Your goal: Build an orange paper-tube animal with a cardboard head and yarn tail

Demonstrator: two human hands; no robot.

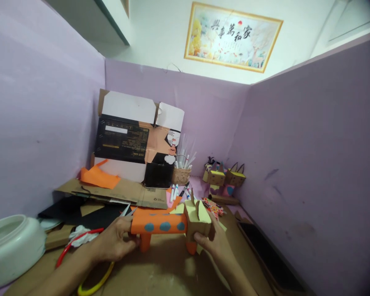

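Orange spotted body [165, 224] held level between hands, long axis running left to right, rear end gripped by left hand [119, 240], cardboard head [197, 220] clasped by right hand [214, 238].

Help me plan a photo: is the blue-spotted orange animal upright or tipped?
Upright: the animal has its legs down and ears up, between left hand and right hand.

Orange tubular cardboard animal [165, 224], blue-spotted, boxy brown head with yellow top, held level.
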